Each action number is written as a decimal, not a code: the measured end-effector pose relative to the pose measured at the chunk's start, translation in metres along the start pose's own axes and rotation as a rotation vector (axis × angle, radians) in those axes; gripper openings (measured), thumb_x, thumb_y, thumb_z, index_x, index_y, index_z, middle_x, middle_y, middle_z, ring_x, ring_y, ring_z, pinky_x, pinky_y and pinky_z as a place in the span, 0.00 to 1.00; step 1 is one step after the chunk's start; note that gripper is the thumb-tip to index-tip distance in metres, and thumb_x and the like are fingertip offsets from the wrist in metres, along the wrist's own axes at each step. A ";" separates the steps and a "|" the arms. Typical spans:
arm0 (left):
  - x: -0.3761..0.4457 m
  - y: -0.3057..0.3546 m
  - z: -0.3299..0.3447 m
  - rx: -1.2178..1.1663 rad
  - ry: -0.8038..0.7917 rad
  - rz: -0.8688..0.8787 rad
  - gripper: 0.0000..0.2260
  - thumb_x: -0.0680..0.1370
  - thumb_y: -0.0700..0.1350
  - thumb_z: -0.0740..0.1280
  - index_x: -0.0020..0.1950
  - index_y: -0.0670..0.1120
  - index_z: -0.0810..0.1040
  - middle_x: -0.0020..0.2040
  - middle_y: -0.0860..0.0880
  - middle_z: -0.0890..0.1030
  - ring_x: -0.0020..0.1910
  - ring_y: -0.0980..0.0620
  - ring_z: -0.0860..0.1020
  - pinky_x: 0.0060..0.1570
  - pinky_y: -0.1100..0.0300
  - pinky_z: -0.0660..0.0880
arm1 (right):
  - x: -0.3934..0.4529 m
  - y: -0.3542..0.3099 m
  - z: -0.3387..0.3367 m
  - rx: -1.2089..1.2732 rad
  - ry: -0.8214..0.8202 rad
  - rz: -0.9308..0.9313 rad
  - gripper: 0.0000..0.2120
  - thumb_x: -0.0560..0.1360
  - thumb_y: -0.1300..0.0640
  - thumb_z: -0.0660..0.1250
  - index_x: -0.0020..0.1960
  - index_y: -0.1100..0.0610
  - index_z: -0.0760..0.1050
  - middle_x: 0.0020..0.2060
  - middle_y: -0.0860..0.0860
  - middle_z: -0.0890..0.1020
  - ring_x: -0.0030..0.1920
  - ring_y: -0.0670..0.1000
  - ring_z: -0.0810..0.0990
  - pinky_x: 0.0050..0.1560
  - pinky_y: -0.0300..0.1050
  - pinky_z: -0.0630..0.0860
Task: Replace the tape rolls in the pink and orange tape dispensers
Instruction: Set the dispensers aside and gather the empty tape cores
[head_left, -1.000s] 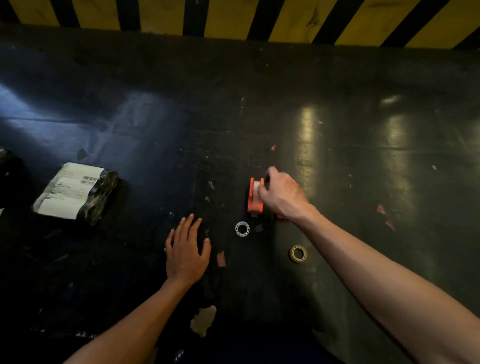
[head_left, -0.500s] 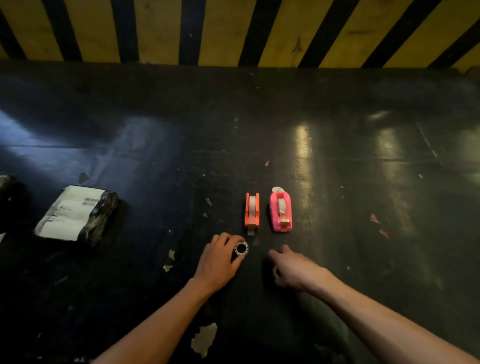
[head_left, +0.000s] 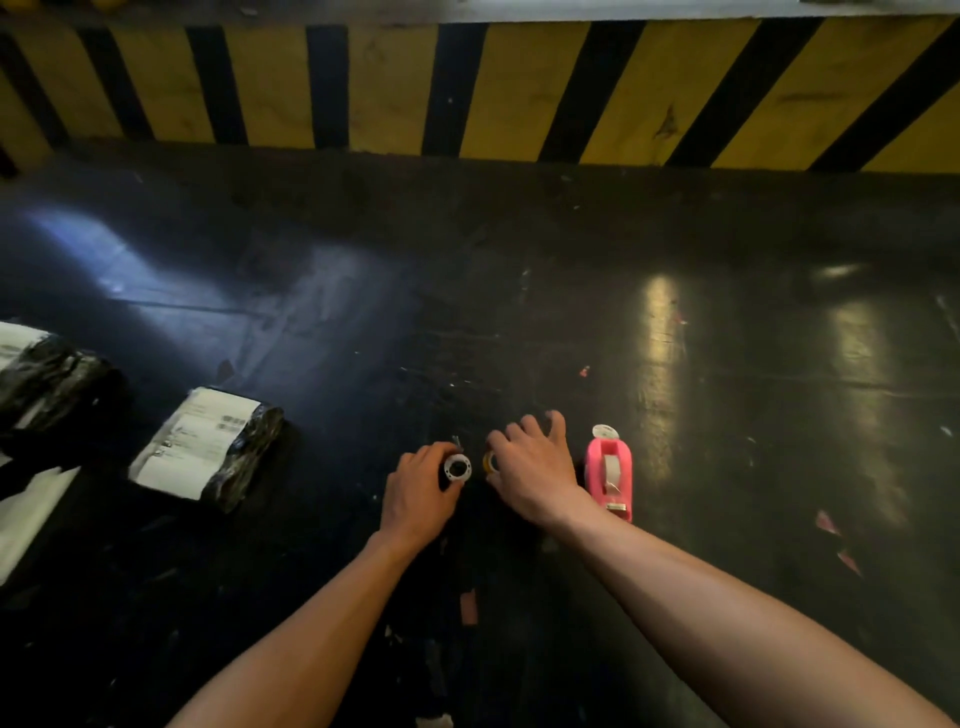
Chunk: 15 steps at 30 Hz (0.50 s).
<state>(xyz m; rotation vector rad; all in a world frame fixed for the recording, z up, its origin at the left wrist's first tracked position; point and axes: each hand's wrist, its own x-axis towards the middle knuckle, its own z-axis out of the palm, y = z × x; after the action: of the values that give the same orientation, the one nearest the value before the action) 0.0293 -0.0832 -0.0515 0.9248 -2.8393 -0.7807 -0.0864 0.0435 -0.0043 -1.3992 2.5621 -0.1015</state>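
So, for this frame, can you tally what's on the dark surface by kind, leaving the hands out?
Tape dispensers: 1, the pink dispenser; no orange one is in view.
Tape rolls: 2, a white-cored roll held by the left hand, and a yellowish roll under the right hand.
Wrapped parcels: 2, one labelled, one at the left edge.
Total: 5

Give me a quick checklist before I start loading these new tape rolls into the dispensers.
1. White-cored roll held by the left hand: ok.
2. Yellowish roll under the right hand: cannot tell if gripped, mostly hidden.
3. Pink dispenser in plain view, right of the right hand: ok.
4. Pink dispenser emptied of its old roll: not ok, tape shows in its slot.
5. Orange dispenser located: cannot tell, not visible now.
6. Packages clear of the hands, off to the left: ok.
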 end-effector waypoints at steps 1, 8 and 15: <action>0.003 0.002 0.001 0.003 -0.012 0.001 0.18 0.76 0.50 0.71 0.65 0.54 0.73 0.62 0.52 0.79 0.61 0.51 0.75 0.60 0.51 0.75 | 0.003 0.000 0.003 -0.022 0.003 0.001 0.16 0.76 0.49 0.66 0.61 0.53 0.76 0.58 0.54 0.81 0.66 0.58 0.72 0.72 0.66 0.54; 0.012 0.009 0.011 0.025 -0.030 -0.046 0.20 0.77 0.50 0.71 0.68 0.54 0.72 0.63 0.52 0.79 0.63 0.52 0.74 0.61 0.52 0.74 | 0.006 0.000 0.019 -0.121 -0.027 0.002 0.12 0.77 0.51 0.65 0.56 0.56 0.79 0.54 0.55 0.82 0.65 0.59 0.74 0.74 0.70 0.44; 0.007 0.014 0.007 -0.050 -0.098 -0.126 0.32 0.76 0.43 0.72 0.77 0.50 0.62 0.70 0.47 0.72 0.69 0.47 0.70 0.67 0.48 0.71 | -0.002 0.005 -0.001 0.022 0.041 0.042 0.20 0.78 0.43 0.60 0.62 0.54 0.77 0.59 0.53 0.81 0.69 0.56 0.71 0.74 0.70 0.40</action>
<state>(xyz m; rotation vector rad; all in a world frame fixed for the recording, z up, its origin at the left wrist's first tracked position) 0.0143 -0.0747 -0.0517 1.0959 -2.8510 -0.9305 -0.0900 0.0479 -0.0044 -1.3489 2.6134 -0.1532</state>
